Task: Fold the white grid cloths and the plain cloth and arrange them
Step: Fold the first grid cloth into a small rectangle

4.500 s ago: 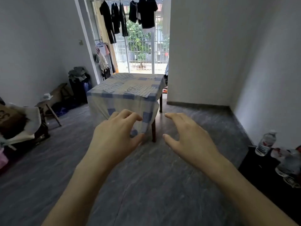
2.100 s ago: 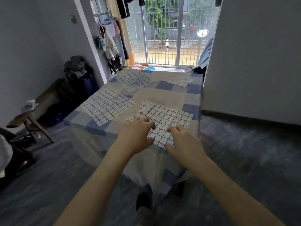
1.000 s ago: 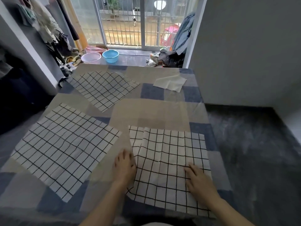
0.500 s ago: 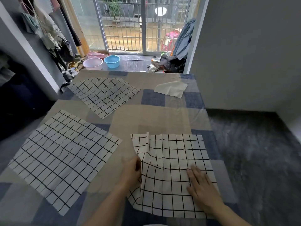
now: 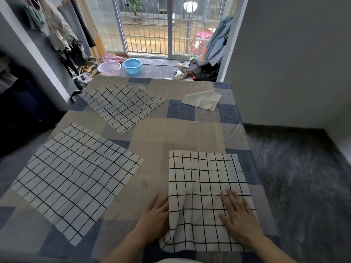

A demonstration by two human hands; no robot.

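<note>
Three white grid cloths and one plain cloth lie on a table covered with a blue and beige checked sheet (image 5: 178, 130). The nearest grid cloth (image 5: 207, 175) is at the front right, with its left strip turned over to the right and bulging up. My left hand (image 5: 153, 217) holds that cloth's left edge; its thumb is hidden under the fabric. On the cloth's right part my right hand (image 5: 239, 219) presses flat. A second grid cloth (image 5: 76, 177) lies spread at the left, a third (image 5: 121, 105) at the far left. The small plain cloth (image 5: 202, 100) sits at the far right.
Beyond the table, a pink basin (image 5: 109, 68) and a blue basin (image 5: 132, 65) stand on the floor by a barred glass door. Clothes hang at the left wall (image 5: 62, 38) and lie piled at the doorway's right (image 5: 201, 70). Grey floor (image 5: 303, 177) runs along the table's right side.
I walked up to the table and laid both hands on the nearest grid cloth. In the last half second my left hand has carried its left edge over to the right.
</note>
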